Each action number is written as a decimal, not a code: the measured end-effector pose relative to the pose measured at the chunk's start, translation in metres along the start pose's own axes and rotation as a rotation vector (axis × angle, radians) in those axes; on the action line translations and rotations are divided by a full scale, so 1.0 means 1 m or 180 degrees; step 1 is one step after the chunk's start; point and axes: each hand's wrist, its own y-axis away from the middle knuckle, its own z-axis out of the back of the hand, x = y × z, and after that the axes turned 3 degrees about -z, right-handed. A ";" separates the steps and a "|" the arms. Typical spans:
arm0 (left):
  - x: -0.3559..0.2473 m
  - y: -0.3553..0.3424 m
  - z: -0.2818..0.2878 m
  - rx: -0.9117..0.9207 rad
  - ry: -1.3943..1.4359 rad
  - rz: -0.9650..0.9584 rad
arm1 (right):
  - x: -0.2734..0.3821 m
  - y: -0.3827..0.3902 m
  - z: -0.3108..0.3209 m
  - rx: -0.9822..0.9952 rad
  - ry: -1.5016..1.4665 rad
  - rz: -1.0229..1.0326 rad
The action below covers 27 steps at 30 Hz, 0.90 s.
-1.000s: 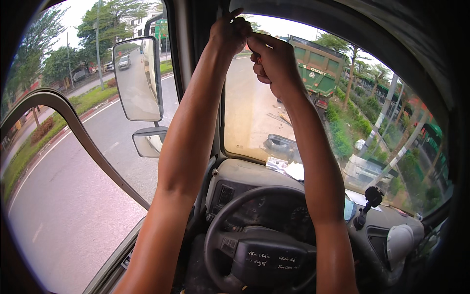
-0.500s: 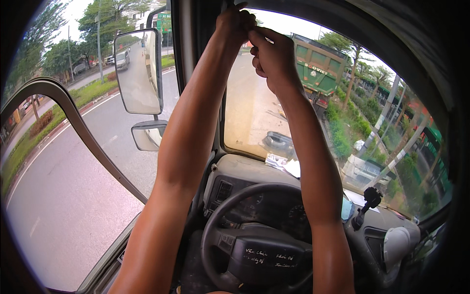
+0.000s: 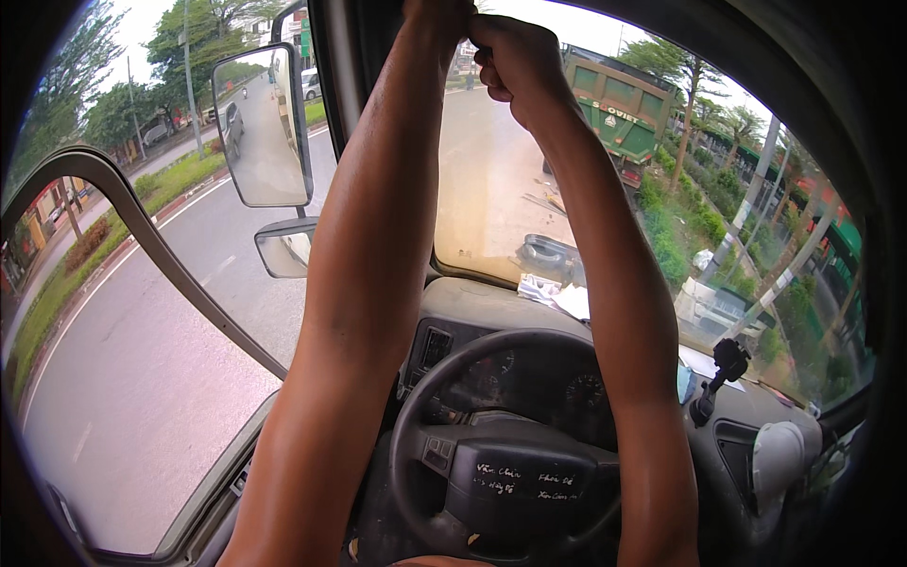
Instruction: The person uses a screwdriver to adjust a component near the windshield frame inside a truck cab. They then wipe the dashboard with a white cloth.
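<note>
Both arms are way up, left hand (image 3: 439, 14) partly cut off by the top edge, right hand (image 3: 520, 61) just beside it, fingers curled in, can't tell if they're pinching anything. Green truck (image 3: 619, 118) is outside the windscreen (image 3: 491, 198), right of the right hand. Big side mirror (image 3: 265, 132) sits lower left of the left hand. Well below both: steering wheel (image 3: 408, 444), with a black mount (image 3: 726, 364) and white helmet (image 3: 779, 454) lower right of the right hand

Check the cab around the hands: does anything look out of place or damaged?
Pale handwriting marks the steering wheel's dark hub, odd on a part usually left plain. White papers lie on the dashboard, seemingly loose and untidy. No spill or damage stands out.
</note>
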 end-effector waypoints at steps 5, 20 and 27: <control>0.002 0.035 -0.003 0.0424 0.0394 0.0165 | 0.014 0.027 -0.005 -0.0090 -0.0003 -0.0255; 0.003 0.052 -0.017 0.0226 0.0554 0.0101 | 0.018 0.014 0.011 0.0275 -0.0172 -0.0404; 0.001 0.050 -0.010 0.0407 0.0803 0.0255 | 0.019 0.012 0.012 0.0369 -0.0134 -0.0396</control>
